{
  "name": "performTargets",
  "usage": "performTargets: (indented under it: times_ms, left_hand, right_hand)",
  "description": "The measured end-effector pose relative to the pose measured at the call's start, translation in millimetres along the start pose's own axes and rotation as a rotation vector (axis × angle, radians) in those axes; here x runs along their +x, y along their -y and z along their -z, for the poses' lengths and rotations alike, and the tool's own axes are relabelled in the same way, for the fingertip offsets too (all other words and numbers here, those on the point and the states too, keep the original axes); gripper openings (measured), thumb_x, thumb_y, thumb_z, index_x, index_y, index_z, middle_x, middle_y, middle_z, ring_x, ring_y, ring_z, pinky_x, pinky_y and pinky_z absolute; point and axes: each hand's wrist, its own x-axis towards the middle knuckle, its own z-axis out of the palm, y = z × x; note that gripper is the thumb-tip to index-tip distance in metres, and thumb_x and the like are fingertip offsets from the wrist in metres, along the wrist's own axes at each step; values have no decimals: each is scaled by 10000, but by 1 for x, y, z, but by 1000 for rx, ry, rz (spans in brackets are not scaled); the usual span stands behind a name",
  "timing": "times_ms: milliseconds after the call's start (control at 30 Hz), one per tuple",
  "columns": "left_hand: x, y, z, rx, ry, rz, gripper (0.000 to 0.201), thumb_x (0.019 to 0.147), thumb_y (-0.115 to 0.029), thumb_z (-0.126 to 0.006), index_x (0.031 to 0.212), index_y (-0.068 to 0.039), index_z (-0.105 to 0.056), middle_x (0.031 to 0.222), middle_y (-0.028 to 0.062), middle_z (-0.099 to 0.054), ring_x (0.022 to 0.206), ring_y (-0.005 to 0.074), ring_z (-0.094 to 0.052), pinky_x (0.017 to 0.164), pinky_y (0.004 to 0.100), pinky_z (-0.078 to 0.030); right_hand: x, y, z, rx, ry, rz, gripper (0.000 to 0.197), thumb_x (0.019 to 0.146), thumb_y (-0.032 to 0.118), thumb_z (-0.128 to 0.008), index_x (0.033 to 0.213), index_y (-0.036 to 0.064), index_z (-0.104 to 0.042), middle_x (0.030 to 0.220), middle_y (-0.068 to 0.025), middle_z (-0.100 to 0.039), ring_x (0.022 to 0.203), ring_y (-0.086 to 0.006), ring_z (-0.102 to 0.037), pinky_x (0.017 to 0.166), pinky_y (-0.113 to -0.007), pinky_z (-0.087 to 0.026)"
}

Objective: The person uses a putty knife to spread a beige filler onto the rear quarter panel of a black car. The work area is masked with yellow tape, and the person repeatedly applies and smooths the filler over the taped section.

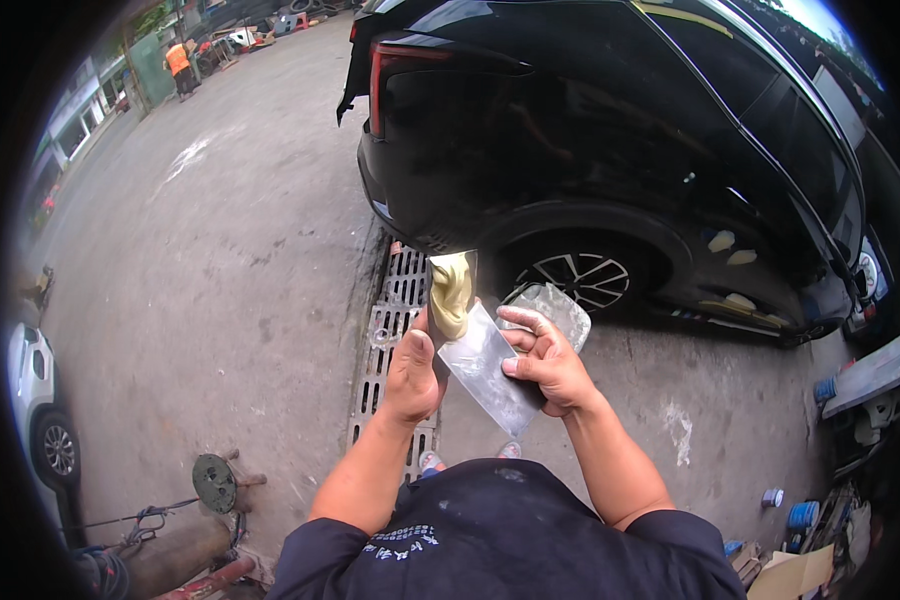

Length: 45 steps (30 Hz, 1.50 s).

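Observation:
My left hand grips a flat spreader from the side, and a thick smear of yellow body filler covers its upper part. In my right hand is a wide, flat, greyish putty spreader, pinched near one edge between thumb and fingers. Its upper corner meets or overlaps the lower end of the filler; whether they touch I cannot tell. Both hands are in front of my chest, short of a black car. Pale yellow filler patches show on the car's side. Most of the left spreader is hidden.
The car's rear wheel is just ahead, with a whitish, stained flat-looking object before it. A slotted drain grate runs along the floor. Left are a white car and a round metal disc; cans stand right.

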Motion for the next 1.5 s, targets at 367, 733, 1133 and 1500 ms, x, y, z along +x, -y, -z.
performTargets:
  times_ms: [367,733,1133,1500]
  left_hand:
    - [-6,-28,35,-109,144,437,674,987,-451,-507,1462,-2,-337,1334,214,-535,1064,377,-635,763,486,-577]
    - [-34,-1,54,-723,224,531,675,987,-543,-437,1471,-80,-357,1408,210,-478,1084,483,-596,715,594,-533]
    - [-9,13,33,-91,-176,89,570,1050,-445,-389,1462,-52,-362,1350,82,-541,1225,200,-536,1003,397,-471]
    - [-16,4,51,-369,-161,348,594,1032,-470,-404,1469,-69,-372,1320,137,-574,1187,293,-578,892,500,-538]
  right_hand:
    - [14,65,1,-213,295,606,617,807,-96,-654,1379,37,-464,1253,-186,-626,1147,-272,-626,1013,-414,-495]
    - [33,62,-15,-1003,507,642,621,650,-98,-578,1254,47,-601,1194,-131,-674,1154,-304,-613,1012,-392,-481]
    - [23,-5,-33,-1359,164,563,535,762,-35,-621,1289,44,-568,1186,-189,-645,1109,-339,-629,948,-394,-503]
    - [6,29,-26,-1204,91,622,528,732,-71,-618,1250,26,-611,1164,-150,-655,1137,-300,-627,972,-371,-511]
